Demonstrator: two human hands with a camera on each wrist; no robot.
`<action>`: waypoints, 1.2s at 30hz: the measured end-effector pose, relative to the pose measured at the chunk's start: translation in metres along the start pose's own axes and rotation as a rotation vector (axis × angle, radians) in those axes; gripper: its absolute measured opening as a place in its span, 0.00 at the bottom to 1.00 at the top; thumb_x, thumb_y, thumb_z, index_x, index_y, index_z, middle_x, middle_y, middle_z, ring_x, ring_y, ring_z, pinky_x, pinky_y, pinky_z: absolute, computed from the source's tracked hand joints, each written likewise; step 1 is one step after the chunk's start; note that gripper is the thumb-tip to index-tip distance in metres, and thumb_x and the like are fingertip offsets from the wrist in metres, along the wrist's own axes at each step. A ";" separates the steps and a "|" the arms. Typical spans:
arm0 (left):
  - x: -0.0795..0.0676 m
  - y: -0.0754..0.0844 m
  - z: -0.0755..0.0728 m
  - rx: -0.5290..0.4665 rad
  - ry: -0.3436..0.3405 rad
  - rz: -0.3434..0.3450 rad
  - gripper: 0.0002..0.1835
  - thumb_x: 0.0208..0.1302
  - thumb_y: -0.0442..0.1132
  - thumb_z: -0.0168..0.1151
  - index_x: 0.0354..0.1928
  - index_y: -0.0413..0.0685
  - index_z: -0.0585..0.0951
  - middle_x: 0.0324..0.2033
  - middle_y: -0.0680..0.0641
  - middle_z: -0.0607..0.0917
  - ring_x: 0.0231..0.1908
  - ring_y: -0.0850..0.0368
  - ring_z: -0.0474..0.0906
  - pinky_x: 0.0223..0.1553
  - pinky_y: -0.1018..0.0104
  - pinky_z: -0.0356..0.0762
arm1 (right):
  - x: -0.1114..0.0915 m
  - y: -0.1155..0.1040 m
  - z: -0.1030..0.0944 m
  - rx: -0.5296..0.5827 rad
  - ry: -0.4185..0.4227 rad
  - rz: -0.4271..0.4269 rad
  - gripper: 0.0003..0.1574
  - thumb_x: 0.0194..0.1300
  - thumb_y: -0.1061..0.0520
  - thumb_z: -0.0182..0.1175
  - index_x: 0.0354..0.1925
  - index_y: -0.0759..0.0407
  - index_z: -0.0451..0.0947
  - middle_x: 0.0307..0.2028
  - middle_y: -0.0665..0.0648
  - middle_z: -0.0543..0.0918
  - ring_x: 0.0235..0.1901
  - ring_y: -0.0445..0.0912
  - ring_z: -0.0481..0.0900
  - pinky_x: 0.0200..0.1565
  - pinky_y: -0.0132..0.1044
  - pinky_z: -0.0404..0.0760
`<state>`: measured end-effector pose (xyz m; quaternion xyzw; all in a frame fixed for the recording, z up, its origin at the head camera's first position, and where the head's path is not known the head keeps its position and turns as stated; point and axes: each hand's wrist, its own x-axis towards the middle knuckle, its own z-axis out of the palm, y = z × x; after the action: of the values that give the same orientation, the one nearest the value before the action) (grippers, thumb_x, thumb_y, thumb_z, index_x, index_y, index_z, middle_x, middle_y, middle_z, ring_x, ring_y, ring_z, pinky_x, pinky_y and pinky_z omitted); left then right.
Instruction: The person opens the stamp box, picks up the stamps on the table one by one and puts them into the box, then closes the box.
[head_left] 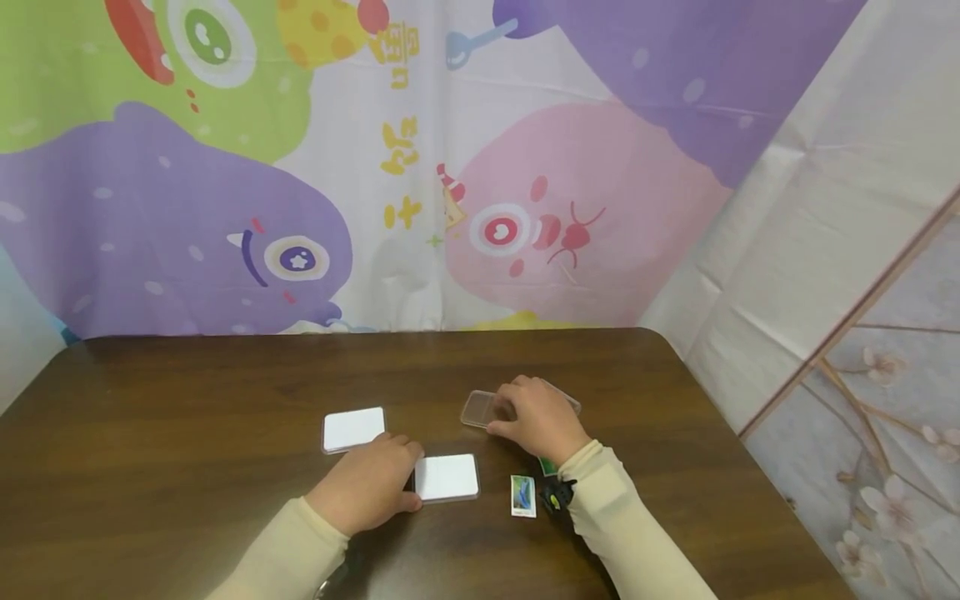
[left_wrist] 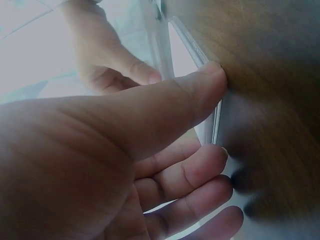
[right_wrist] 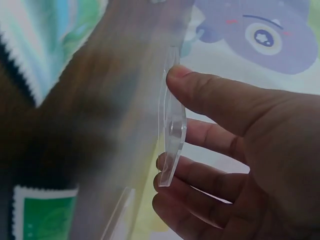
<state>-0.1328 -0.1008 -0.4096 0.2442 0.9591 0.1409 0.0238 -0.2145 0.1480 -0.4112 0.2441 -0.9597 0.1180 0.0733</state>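
Note:
My left hand [head_left: 367, 485] grips the left end of a flat clear case with a white insert [head_left: 450, 477], which lies on the table. In the left wrist view, the thumb lies against the rim of this case [left_wrist: 216, 117]. Farther off, my right hand [head_left: 542, 422] pinches a thin clear plastic cover [head_left: 477, 409] between thumb and fingers. The right wrist view shows that cover [right_wrist: 175, 127] edge-on. A postage stamp with a blue picture [head_left: 522, 497] lies near the right wrist. A green stamp [head_left: 549, 467] is partly hidden under that wrist.
Another clear case with a white insert [head_left: 354, 428] lies behind my left hand. A second clear plastic piece [head_left: 564, 395] shows partly beyond my right hand. The brown table [head_left: 187, 433] ends at a cartoon-printed curtain [head_left: 405, 275].

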 end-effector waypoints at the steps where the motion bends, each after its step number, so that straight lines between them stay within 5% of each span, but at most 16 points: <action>1: 0.000 0.000 0.000 -0.001 0.001 0.000 0.26 0.51 0.44 0.83 0.47 0.35 0.83 0.43 0.40 0.87 0.48 0.41 0.83 0.55 0.46 0.79 | 0.000 0.001 0.001 0.000 -0.002 0.006 0.21 0.57 0.42 0.78 0.40 0.54 0.87 0.37 0.53 0.86 0.35 0.47 0.81 0.40 0.44 0.81; 7: 0.001 0.000 -0.001 -0.003 -0.009 -0.004 0.26 0.50 0.44 0.83 0.46 0.36 0.83 0.41 0.42 0.86 0.46 0.42 0.82 0.52 0.47 0.80 | 0.001 0.006 0.005 -0.003 -0.005 0.033 0.21 0.56 0.43 0.78 0.40 0.54 0.86 0.35 0.51 0.85 0.34 0.46 0.78 0.39 0.43 0.80; 21: 0.001 -0.001 -0.001 -0.041 -0.020 -0.009 0.28 0.51 0.44 0.82 0.49 0.34 0.83 0.47 0.39 0.87 0.54 0.39 0.82 0.64 0.45 0.73 | 0.000 0.008 0.007 -0.021 -0.054 0.111 0.23 0.57 0.39 0.77 0.42 0.50 0.85 0.41 0.51 0.86 0.39 0.47 0.82 0.40 0.48 0.83; 36: 0.001 0.000 -0.002 -0.048 -0.027 -0.013 0.27 0.52 0.44 0.82 0.49 0.35 0.83 0.49 0.39 0.87 0.56 0.39 0.81 0.66 0.45 0.71 | -0.003 0.008 0.007 -0.025 -0.107 0.098 0.20 0.61 0.42 0.75 0.41 0.51 0.81 0.39 0.51 0.83 0.33 0.44 0.77 0.33 0.45 0.80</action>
<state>-0.1340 -0.1011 -0.4079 0.2393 0.9566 0.1606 0.0436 -0.2165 0.1545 -0.4204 0.2020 -0.9745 0.0964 0.0190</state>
